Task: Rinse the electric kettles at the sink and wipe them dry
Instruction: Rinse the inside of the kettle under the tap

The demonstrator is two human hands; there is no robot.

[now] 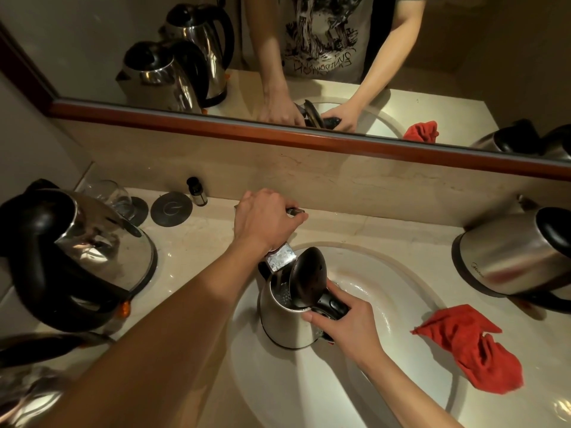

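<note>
Your right hand [341, 324] grips the handle of the open kettle [285, 316] standing in the sink [401, 304] under the spout; your left hand [262, 220] curls over the tap lever [295, 210]. Open it hard and water could splash the kettle's base contacts or the counter [200, 242].

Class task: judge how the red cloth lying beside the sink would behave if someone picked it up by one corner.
The red cloth lies crumpled in soft folds, so it would probably hang limp rather than hold its shape. It looks thin and fluffy, so likely light. Its fuzzy surface suggests an easy, non-slip hold, and it should not roll or break.
</note>
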